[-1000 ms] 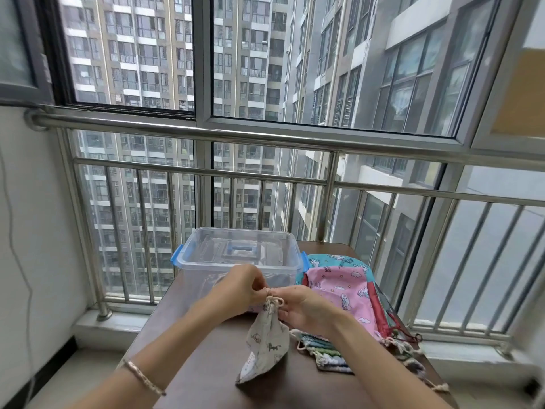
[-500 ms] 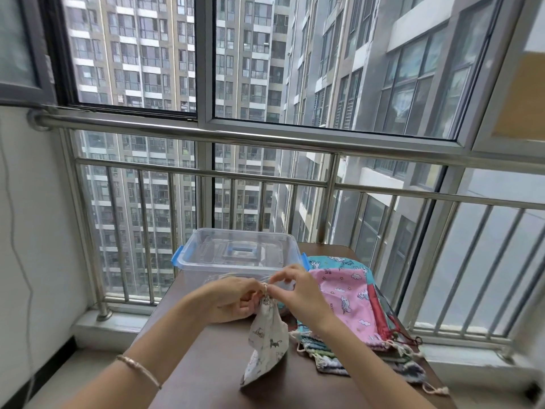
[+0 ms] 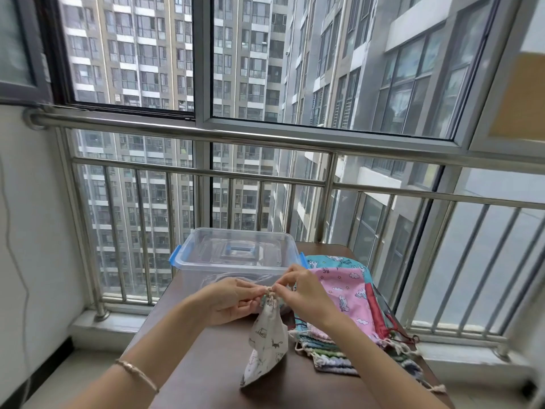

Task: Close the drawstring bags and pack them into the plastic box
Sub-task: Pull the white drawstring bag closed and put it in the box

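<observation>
A small white drawstring bag [image 3: 267,343] with animal prints hangs above the brown table, its neck gathered tight. My left hand [image 3: 228,301] grips the neck from the left. My right hand [image 3: 298,287] pinches the cord at the top of the neck. Behind them stands the clear plastic box [image 3: 236,258] with blue latches, its lid lying on top. To the right lies a pile of flat drawstring bags [image 3: 345,296], a pink one uppermost over a teal one, with striped ones at the front.
The brown table [image 3: 206,364] stands against a steel window railing [image 3: 265,178]. A white wall is at the left, and a low ledge runs under the railing. Loose cords from the pile trail toward the table's right edge [image 3: 436,388].
Both hands have lifted the white bag slightly and moved toward the box. The fingers have shifted on the cord at the neck, which stays gathered.
</observation>
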A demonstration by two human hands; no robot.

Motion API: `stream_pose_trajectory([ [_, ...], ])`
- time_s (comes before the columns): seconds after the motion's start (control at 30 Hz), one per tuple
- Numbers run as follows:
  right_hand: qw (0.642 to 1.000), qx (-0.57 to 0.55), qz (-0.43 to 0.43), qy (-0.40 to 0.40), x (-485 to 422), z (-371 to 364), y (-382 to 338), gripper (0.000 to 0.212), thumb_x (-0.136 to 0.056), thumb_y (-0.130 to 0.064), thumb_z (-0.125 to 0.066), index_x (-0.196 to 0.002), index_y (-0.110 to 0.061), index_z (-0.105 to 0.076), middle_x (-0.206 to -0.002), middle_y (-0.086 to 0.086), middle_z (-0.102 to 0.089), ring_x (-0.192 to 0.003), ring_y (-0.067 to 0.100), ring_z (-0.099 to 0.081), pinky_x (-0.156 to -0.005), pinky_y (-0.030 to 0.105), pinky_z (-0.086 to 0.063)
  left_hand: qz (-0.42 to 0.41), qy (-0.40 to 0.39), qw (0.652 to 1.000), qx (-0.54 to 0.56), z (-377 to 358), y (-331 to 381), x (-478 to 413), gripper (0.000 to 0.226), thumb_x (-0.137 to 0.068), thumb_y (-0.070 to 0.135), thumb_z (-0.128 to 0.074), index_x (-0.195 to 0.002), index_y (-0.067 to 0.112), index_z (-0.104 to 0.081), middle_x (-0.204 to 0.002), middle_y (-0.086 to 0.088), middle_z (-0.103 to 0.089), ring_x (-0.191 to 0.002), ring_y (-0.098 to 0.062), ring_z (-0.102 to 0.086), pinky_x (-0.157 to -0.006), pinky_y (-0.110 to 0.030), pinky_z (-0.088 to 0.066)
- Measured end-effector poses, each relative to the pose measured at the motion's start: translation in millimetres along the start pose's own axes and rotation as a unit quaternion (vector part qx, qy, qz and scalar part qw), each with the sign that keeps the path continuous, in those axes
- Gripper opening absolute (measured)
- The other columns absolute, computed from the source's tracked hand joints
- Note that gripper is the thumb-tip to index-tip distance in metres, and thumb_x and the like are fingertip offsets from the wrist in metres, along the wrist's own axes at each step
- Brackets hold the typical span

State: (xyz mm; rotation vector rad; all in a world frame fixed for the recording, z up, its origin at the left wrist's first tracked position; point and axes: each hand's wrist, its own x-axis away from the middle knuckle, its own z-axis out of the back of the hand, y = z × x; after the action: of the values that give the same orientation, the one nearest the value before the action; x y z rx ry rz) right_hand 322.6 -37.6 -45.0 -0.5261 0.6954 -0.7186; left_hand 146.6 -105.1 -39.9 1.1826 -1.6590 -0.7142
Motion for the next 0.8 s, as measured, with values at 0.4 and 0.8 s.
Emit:
stream_pose_trajectory([
  [0.4, 0.971, -0.104, -0.116, -0.18, 9, 4, -8, 0.051, -0.073, -0.049, -0.073, -0.114, -0.024, -0.058, -0.104, -0.005, -0.066, -0.079, 0.008, -0.067, -0.062, 0.022, -0.055, -0.038, 0.017, 0.999, -0.014, -7, -5, 3, 0.018, -0.085, -0.001, -0.062, -0.102, -0.004, -0.069, -0.085, -0.016, -0.069, -0.065, -0.015, -0.067, -0.061, -0.022, -0.058],
  [0.8, 0.919, -0.375, -0.072, -0.095, -45, 85, -45, 0.026, -0.078, 0.011, -0.058, -0.1, -0.002, -0.06, -0.101, 0.017, -0.058, -0.08, 0.023, -0.066, -0.062, 0.027, -0.057, 0.057, -0.073, 0.995, -0.044, -15, 7, 31, 0.044, -0.092, 0.042, -0.052, -0.123, 0.01, -0.055, -0.111, -0.02, -0.062, -0.087, -0.025, -0.068, -0.075, -0.038, -0.059],
])
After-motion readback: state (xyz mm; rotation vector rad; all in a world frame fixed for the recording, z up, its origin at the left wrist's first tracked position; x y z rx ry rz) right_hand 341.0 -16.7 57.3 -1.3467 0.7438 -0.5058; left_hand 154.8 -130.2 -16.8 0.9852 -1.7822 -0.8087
